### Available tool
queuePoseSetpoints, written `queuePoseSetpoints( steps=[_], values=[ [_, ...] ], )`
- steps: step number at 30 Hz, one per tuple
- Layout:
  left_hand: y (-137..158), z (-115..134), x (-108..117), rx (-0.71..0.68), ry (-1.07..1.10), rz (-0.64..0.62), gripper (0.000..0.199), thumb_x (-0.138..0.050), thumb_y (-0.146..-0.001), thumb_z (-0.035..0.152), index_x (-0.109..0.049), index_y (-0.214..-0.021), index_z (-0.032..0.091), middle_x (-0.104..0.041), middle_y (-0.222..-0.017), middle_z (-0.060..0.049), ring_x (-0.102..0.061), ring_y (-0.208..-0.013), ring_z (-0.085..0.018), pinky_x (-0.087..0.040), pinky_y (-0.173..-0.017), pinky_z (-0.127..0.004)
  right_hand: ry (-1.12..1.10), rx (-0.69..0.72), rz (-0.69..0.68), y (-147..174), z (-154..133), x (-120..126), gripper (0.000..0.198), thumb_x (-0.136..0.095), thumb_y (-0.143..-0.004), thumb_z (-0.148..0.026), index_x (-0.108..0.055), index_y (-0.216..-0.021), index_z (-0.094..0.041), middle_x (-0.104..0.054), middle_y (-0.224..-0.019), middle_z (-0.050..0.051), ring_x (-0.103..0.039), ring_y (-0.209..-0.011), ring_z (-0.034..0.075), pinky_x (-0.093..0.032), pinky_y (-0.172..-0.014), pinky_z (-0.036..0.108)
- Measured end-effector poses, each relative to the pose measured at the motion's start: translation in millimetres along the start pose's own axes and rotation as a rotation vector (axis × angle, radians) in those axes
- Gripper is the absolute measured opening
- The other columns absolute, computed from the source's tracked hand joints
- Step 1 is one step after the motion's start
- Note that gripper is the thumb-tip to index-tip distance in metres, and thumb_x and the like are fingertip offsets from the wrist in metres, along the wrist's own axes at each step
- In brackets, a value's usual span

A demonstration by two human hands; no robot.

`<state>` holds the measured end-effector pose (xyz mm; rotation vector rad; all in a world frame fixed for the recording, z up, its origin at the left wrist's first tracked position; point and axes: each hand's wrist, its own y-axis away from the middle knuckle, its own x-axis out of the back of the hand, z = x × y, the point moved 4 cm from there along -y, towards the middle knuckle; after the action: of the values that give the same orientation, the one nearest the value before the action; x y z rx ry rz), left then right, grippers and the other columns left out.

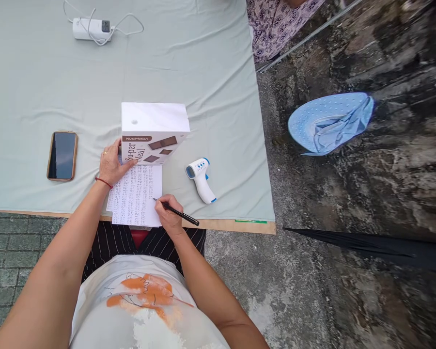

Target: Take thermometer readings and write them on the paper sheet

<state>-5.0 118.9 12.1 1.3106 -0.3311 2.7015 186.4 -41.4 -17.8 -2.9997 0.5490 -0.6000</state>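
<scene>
A white and brown NutriMotion Super Meal box [155, 118] stands upright on the table, over the far part of a written sheet of paper [136, 196]. My left hand [112, 162] grips the box's lower left edge, with the thumb across its front and the other fingers partly hidden along the side. Between the fingers of my right hand [170, 215] is a black pen [183, 214], its tip at the right part of the sheet. Rows of small dark writing cover much of the paper. A white and blue infrared thermometer [201, 180] lies to the right.
A smartphone [62, 156] in a brown case lies left of my left hand. Farther back is a white device with a cable [91, 30]. Pale cloth [225, 121] covers the table. A blue dotted hat [329, 121] is by the rock at right; another person's patterned clothing [276, 29] shows behind.
</scene>
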Motion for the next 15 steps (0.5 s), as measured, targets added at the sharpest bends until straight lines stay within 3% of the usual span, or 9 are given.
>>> queuePoseSetpoints(
  steps=[11, 15],
  values=[
    [-0.5, -2.7, -1.8, -0.016, -0.001, 0.011, 0.078, -0.065, -0.078, 0.07, -0.05, -0.136, 0.02, -0.065, -0.12, -0.012, -0.054, -0.118, -0.033, -0.042, -0.099, -0.046, 0.023, 0.025, -0.027, -0.6, -1.8, -1.3, 0.015, -0.053, -0.077, -0.029, -0.049, -0.064, -0.024, -0.048, -0.055, -0.006, -0.046, -0.053, 0.012, -0.04, -0.057, 0.027],
    [-0.9, -4.3, -2.5, -0.026, 0.028, 0.017, 0.079, -0.062, -0.078, 0.073, -0.05, -0.135, 0.019, -0.065, -0.12, -0.013, -0.054, -0.117, -0.033, -0.041, -0.099, -0.046, 0.034, 0.009, 0.029, 2.9, 1.0, 2.8, 0.013, -0.053, -0.084, -0.032, -0.055, -0.075, -0.023, -0.055, -0.064, -0.004, -0.052, -0.061, 0.014, -0.046, -0.062, 0.028]
  ],
)
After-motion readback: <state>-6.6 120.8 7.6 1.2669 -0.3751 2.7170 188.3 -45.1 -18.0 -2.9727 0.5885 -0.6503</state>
